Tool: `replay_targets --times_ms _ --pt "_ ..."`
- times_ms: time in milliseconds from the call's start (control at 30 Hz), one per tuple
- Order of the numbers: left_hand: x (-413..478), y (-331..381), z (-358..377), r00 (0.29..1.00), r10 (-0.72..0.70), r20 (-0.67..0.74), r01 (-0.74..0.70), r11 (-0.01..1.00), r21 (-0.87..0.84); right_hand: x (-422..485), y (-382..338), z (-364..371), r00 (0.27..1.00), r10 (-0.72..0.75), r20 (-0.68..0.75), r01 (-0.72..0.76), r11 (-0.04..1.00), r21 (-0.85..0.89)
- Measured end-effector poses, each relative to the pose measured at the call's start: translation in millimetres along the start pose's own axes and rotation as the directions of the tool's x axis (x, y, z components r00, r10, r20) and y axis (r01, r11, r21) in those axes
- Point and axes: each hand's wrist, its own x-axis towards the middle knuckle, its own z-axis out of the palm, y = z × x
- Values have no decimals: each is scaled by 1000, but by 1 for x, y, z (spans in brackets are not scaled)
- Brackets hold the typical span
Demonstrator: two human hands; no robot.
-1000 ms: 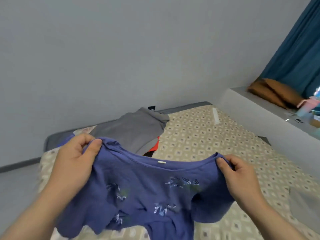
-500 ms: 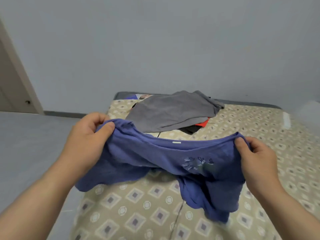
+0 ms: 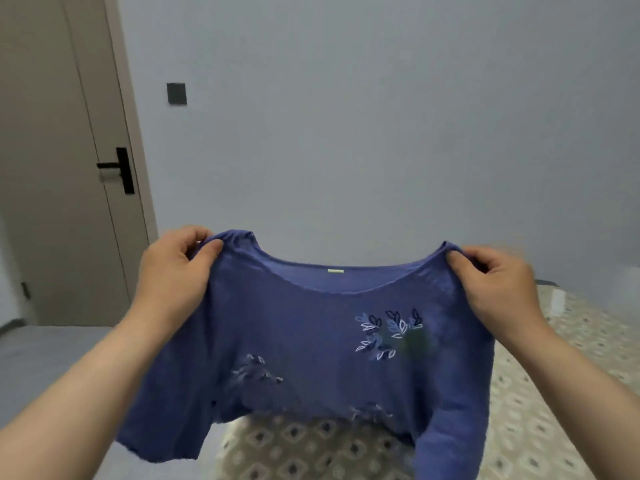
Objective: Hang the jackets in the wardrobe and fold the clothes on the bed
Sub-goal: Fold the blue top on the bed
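Note:
A blue short-sleeved top (image 3: 311, 341) with leaf embroidery hangs spread out in front of me, above the bed (image 3: 540, 393). My left hand (image 3: 176, 268) pinches its left shoulder and my right hand (image 3: 498, 282) pinches its right shoulder, holding the neckline stretched wide. A small white label shows at the back of the neck. The top hides the pile of other clothes on the bed.
The bed has a beige patterned cover and reaches from the lower middle to the right. A closed beige door (image 3: 69, 168) with a black handle (image 3: 117, 168) stands at the left. A dark wall switch (image 3: 176, 93) sits on the grey wall. Grey floor lies at the lower left.
Both hands have lifted the blue top higher and pulled it out flat. My view has turned left and up, so the door is in sight and the grey garment pile is hidden.

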Motion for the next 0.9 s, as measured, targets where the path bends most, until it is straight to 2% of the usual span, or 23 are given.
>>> replay_targets --times_ms 67,167,267,333,467,633,767,900 --pt "16 35 -19 989 132 -60 -131 991 29 15 -25 -27 996 -80 -47 79 996 -39" --pt "38 74 -37 932 330 -150 -312 941 129 38 -55 -57 975 -183 -128 173 982 -79" --pt "59 92 -38 890 412 -192 -373 904 211 58 -68 -66 957 -240 -165 224 969 -107" --pt "69 88 -30 893 415 -175 -374 899 227 68 -66 -61 958 -249 -145 230 964 -136" --pt "73 35 11 938 342 -50 -317 909 270 71 -30 -21 978 -203 -38 189 954 -233" --pt "32 -91 81 980 96 174 -149 935 321 41 67 65 986 -39 159 98 920 -380" --pt "-18 -192 125 936 -86 341 -47 930 363 -4 152 136 931 120 345 82 851 -518" --pt "-76 -278 166 876 -227 426 49 920 389 -54 232 198 850 293 437 30 803 -596"
